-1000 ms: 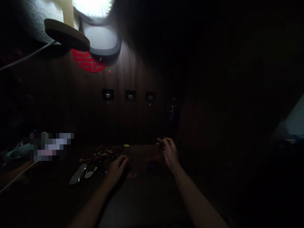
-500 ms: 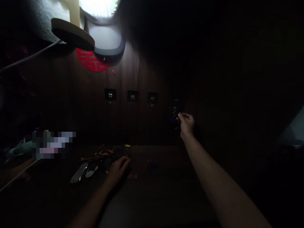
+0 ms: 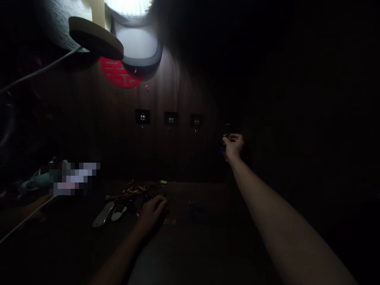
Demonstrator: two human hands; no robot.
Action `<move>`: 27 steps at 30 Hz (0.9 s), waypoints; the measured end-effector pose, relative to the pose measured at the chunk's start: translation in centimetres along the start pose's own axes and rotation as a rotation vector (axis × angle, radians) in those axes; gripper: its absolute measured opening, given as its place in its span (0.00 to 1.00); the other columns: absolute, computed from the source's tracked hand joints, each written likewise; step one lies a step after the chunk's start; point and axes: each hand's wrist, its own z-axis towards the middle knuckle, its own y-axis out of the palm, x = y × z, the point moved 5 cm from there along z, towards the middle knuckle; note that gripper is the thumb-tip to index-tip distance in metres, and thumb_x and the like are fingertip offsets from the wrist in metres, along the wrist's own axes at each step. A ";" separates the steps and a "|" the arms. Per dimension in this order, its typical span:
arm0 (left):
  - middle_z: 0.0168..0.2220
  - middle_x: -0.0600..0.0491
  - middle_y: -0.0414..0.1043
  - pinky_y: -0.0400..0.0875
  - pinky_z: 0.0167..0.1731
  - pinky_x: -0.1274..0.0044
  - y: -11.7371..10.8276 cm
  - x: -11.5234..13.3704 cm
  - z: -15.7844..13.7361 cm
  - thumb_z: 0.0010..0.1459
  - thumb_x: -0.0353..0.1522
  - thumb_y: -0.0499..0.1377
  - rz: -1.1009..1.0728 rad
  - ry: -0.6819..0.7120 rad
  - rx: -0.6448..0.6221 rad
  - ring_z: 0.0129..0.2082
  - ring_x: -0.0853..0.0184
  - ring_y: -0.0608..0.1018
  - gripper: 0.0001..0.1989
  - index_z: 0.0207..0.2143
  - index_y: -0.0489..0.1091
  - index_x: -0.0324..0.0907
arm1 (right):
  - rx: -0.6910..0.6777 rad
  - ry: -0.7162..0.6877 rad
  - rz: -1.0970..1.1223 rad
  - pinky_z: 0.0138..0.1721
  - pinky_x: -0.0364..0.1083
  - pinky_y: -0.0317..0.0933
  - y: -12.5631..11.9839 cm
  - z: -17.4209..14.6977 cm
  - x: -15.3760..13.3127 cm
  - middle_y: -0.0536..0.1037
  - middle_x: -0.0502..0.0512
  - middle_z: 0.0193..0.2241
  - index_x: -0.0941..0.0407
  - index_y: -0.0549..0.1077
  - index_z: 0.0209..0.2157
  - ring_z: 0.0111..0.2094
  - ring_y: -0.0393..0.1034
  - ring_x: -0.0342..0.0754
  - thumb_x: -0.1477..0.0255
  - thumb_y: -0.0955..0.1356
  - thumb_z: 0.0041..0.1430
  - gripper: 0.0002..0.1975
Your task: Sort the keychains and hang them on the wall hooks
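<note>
My right hand (image 3: 234, 147) is raised against the dark wooden panel, thumb and fingertips pinched at a small shiny hanging thing with a blue part (image 3: 222, 149). Its exact kind is lost in the dark. Just above it is a faint hook glint (image 3: 227, 124). My left hand (image 3: 152, 210) lies low on the dark surface with its fingers stretched forward, beside a tangle of yellow and dark cords (image 3: 133, 191). A pale rounded object (image 3: 103, 215) and a smaller white one (image 3: 118, 212) lie left of it. A dim blue item (image 3: 194, 209) is to its right.
Black square wall hooks (image 3: 171, 118) line the panel. Above are a red round paper cut (image 3: 123, 75), a lit lamp (image 3: 130, 8) and a round-based stand (image 3: 96, 37) with a white cable. A pixelated patch (image 3: 74, 180) and what looks like another hand (image 3: 35, 211) are at left.
The view has shifted slightly, moving the scene right. My right hand has come closer to the shiny hanging thing, and its fingers now meet it. My left hand stays by the cords.
</note>
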 end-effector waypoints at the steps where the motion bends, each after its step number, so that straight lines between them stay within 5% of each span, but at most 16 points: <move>1: 0.32 0.55 0.74 0.65 0.35 0.77 0.0 -0.1 0.0 0.56 0.41 0.48 -0.003 0.000 -0.002 0.35 0.65 0.75 0.15 0.33 0.69 0.43 | 0.004 -0.004 -0.004 0.33 0.43 0.60 0.1 0.0 0.3 0.69 0.46 0.25 0.56 0.63 0.28 0.28 0.66 0.43 0.77 0.68 0.38 0.12; 16: 0.33 0.54 0.75 0.66 0.36 0.77 0.0 -0.3 0.3 0.55 0.41 0.48 0.049 -0.046 0.008 0.34 0.65 0.75 0.16 0.33 0.70 0.43 | -0.101 0.084 0.028 0.30 0.44 0.62 -1.2 -3.5 5.6 0.72 0.52 0.30 0.58 0.65 0.39 0.24 0.65 0.42 0.76 0.67 0.39 0.20; 27: 0.32 0.54 0.74 0.67 0.35 0.75 -0.9 0.1 0.1 0.55 0.40 0.47 0.004 -0.029 0.121 0.34 0.65 0.76 0.15 0.35 0.68 0.43 | -0.246 0.089 0.073 0.39 0.49 0.62 -3.1 -10.6 8.6 0.75 0.55 0.30 0.57 0.64 0.39 0.32 0.70 0.47 0.70 0.64 0.43 0.17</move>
